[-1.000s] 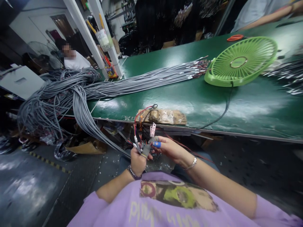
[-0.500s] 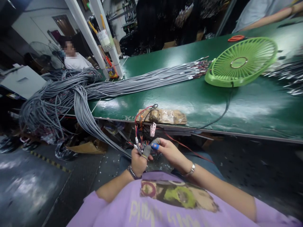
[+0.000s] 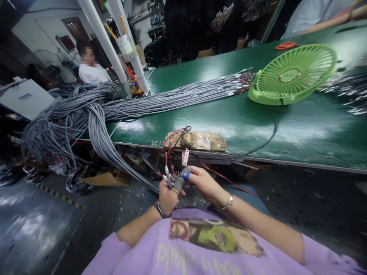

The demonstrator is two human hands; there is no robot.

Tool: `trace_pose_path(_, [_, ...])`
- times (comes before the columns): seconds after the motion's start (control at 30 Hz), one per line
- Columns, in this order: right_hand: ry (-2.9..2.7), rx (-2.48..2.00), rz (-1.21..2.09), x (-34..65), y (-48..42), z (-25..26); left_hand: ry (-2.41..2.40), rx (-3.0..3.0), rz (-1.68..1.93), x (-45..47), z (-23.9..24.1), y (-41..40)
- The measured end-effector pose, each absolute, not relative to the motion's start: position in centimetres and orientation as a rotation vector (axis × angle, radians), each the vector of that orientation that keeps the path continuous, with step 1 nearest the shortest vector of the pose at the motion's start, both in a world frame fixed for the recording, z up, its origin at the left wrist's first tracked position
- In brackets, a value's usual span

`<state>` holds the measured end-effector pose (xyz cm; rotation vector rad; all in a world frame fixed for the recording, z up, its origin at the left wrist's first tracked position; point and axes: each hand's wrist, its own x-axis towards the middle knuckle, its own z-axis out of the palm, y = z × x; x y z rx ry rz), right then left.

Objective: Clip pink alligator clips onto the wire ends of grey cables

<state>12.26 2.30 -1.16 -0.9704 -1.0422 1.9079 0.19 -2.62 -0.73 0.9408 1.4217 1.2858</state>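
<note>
My left hand (image 3: pixel 167 195) is closed round the stripped end of a grey cable (image 3: pixel 169 176), whose thin coloured wires fan upward; a grey finger cot covers its thumb. My right hand (image 3: pixel 202 182) pinches at those wire tips, a blue cot on one finger. Both hands hover just below the front edge of the green table (image 3: pixel 301 130), over my lap. A small pink-white clip (image 3: pixel 185 157) hangs right above them, under a taped wooden block (image 3: pixel 197 141) with red and black leads.
A thick bundle of grey cables (image 3: pixel 94 110) lies across the table and spills off its left end. A green fan (image 3: pixel 292 74) lies flat at the right, its cord running to the edge. A person in white sits far left; another person's arm (image 3: pixel 323 23) shows top right.
My right hand has drawn slightly left and closer to the left hand at the wire tips. The left hand stays put.
</note>
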Motion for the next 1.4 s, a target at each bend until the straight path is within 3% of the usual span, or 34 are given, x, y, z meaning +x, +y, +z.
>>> trace_pose_path(0.17, [-0.728, -1.031, 1.837, 12.3, 3.5, -2.1, 1.361, 0.929, 1.348, -0.2, -1.9, -2.6])
trace_pose_path(0.27, [-0.622, -0.973, 1.993, 12.4, 4.6, -1.5, 1.355, 0.87, 1.385, 0.1, -1.9, -2.1])
trace_pose_path(0.37, [-0.65, -0.867, 2.111, 12.2, 5.3, -0.6, 1.356, 0.837, 1.42, 0.6, -1.5, -1.4])
trace_pose_path(0.83, [-0.659, -0.723, 2.1, 11.4, 5.9, -1.3, 1.335, 0.811, 1.448, 1.5, -1.7, -0.4])
trace_pose_path(1.4, [-0.834, -0.764, 2.173, 12.6, 4.3, -1.3, 1.37, 0.847, 1.426, 0.5, -2.7, -1.3])
